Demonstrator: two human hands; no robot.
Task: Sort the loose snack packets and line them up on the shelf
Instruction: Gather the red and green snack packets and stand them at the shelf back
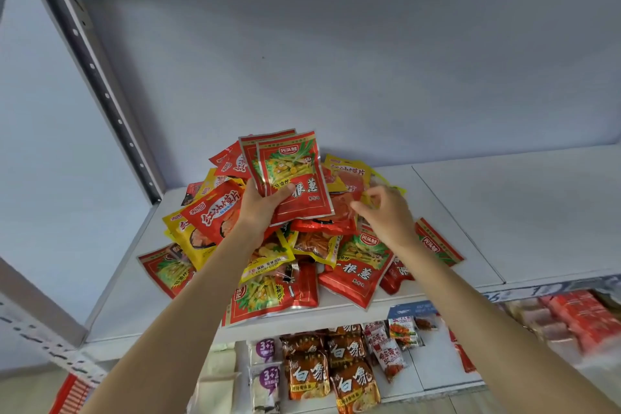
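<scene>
A: From the head view, a white shop shelf (524, 212) runs across the frame under another white board, with a plain pale back panel behind it and a perforated metal upright (111, 104) at the left. The right stretch of the shelf has nothing standing on it that I can see.

B: And the snack packets?

A: Heaped in a loose pile (302, 245) on the left-centre of that shelf, red and yellow ones mixed, overlapping at all angles, some hanging over the front edge.

B: What is the left hand (260, 208) doing?

A: It grips a small stack of red packets (292, 178) from below, thumb across the front, holding them upright above the heap. At least two matching ones sit face to face, so I judge it is collecting one kind before lining them up.

B: The right hand (386, 212)?

A: Its fingers are curled down into the pile and seem to pinch the edge of a yellow packet (373, 178) at the far side; the grasp itself is partly hidden, so I cannot tell for sure.

B: Anything else?

A: A lower shelf (437, 380) below shows noodle packs (309, 376) and other goods already laid out. Sorting looks barely begun.
</scene>
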